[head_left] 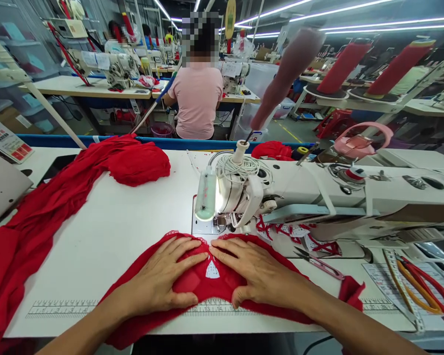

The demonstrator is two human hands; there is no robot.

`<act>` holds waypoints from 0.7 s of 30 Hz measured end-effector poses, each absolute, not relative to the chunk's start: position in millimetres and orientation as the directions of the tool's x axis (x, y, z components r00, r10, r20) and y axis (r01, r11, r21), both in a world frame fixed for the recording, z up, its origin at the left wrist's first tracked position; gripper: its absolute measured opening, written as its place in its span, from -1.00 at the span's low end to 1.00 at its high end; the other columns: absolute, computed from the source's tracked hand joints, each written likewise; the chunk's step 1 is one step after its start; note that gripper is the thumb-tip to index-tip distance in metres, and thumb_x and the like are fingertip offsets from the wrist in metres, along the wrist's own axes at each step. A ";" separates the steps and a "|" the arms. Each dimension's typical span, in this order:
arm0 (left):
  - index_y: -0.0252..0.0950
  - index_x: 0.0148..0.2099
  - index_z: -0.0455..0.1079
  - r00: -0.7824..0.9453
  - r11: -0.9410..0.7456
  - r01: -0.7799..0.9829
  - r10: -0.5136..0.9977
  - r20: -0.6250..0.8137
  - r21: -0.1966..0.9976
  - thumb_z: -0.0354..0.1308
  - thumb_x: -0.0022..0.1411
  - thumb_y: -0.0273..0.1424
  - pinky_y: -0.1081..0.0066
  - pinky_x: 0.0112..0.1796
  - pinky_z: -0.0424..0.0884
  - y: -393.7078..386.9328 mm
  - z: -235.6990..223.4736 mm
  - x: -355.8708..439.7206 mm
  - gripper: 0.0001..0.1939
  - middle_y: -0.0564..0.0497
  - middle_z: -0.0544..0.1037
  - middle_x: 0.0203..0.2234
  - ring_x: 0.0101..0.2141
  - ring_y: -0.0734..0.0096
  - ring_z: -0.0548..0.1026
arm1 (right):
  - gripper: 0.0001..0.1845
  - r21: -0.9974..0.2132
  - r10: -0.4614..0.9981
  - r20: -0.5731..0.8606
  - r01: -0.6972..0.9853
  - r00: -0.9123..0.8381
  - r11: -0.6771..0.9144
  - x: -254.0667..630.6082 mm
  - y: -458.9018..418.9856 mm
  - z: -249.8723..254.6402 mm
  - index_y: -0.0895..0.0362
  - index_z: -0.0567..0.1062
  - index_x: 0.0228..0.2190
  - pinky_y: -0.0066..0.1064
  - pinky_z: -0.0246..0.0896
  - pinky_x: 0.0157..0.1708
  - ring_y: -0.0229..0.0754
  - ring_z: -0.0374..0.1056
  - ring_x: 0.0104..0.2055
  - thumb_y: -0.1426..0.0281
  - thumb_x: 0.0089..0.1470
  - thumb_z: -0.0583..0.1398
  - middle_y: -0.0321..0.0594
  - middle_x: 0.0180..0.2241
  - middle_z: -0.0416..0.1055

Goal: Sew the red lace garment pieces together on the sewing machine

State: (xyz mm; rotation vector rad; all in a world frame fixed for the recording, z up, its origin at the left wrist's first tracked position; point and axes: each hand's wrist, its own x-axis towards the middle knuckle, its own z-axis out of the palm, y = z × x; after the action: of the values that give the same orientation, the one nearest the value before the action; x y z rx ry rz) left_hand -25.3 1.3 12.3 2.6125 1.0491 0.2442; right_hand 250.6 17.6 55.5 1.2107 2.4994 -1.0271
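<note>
Both of my hands lie flat on a red fabric garment piece (198,282) with a lace edge, spread over the front of the sewing table (133,212). My left hand (166,276) presses its left half, fingers extended. On the right half rests my right hand (255,273), fingers also stretched out. A small white triangular patch (212,269) shows between the hands. Just beyond the fingertips is the needle area of a white sewing machine (229,197), its lamp lit. The cloth under my palms is hidden.
Long red fabric (55,212) drapes along the left. Thread snips (320,264) and orange-red scissors (425,286) lie right. A ruler strip (62,309) runs along the front edge. Red thread cones (344,66) stand behind the machine. A person in pink (196,98) sits ahead, back turned.
</note>
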 end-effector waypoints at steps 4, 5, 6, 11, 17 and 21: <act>0.07 0.42 0.06 0.743 -0.696 0.619 0.669 0.014 0.363 0.37 0.16 -0.17 -0.08 0.27 0.17 7.6 15.6 -29.0 -0.14 0.03 0.15 0.39 0.33 -0.02 0.16 | 0.17 -0.506 0.650 -0.404 0.749 -0.644 0.428 249.3 15.8 52.7 -0.03 0.00 0.39 0.11 -0.14 0.33 0.20 -0.14 0.42 0.07 -0.07 0.46 -0.03 0.42 -0.07; 0.06 0.43 0.04 0.743 -0.697 0.623 0.669 0.010 0.356 0.35 0.20 -0.16 -0.08 0.27 0.16 6.4 16.1 -29.4 -0.14 0.02 0.14 0.40 0.34 -0.02 0.15 | 0.16 -0.504 0.652 -0.405 0.751 -0.641 0.426 249.2 15.9 52.2 -0.03 0.01 0.39 0.12 -0.14 0.33 0.20 -0.13 0.42 0.07 -0.06 0.46 -0.03 0.42 -0.06; 0.04 0.44 0.01 0.743 -0.699 0.626 0.669 0.008 0.346 0.32 0.24 -0.15 -0.08 0.27 0.16 4.6 16.4 -29.7 -0.16 0.01 0.14 0.40 0.34 -0.01 0.14 | 0.14 -0.500 0.653 -0.408 0.755 -0.638 0.425 249.3 16.1 51.8 -0.02 0.02 0.39 0.12 -0.14 0.33 0.20 -0.13 0.42 0.08 -0.05 0.45 -0.03 0.42 -0.06; 0.02 0.47 -0.07 0.749 -0.718 0.618 0.662 0.039 0.319 0.17 0.33 -0.02 -0.09 0.26 0.16 -2.6 15.4 -31.6 -0.21 -0.03 0.15 0.39 0.34 0.01 0.15 | 0.02 -0.493 0.663 -0.358 0.736 -0.658 0.464 250.6 18.0 50.8 -0.03 0.13 0.36 0.09 -0.13 0.32 0.17 -0.14 0.42 0.18 -0.02 0.44 -0.10 0.42 -0.05; 0.06 0.45 -0.05 0.768 -0.742 0.584 0.636 0.071 0.330 0.19 0.28 0.04 -0.11 0.25 0.18 2.4 13.9 -32.4 -0.18 -0.04 0.17 0.39 0.34 -0.02 0.16 | -0.01 -0.500 0.676 -0.363 0.747 -0.641 0.439 250.8 16.9 52.7 -0.05 0.14 0.35 0.13 -0.16 0.32 0.17 -0.15 0.43 0.21 -0.02 0.41 -0.13 0.42 -0.05; 0.12 0.39 0.12 0.773 -0.764 0.559 0.621 0.130 0.322 0.24 0.26 0.00 -0.13 0.25 0.17 2.1 11.0 -34.6 -0.28 -0.04 0.16 0.39 0.34 -0.03 0.16 | -0.04 -0.526 0.680 -0.341 0.731 -0.649 0.435 252.7 17.9 51.8 -0.09 0.15 0.35 0.16 -0.18 0.32 0.19 -0.15 0.42 0.19 -0.01 0.39 -0.15 0.41 -0.03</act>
State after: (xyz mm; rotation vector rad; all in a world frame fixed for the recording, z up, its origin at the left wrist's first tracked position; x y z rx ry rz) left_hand -34.6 2.1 11.0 2.7025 0.9172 0.3341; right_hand 252.7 17.9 51.8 1.2786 2.5944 -1.0113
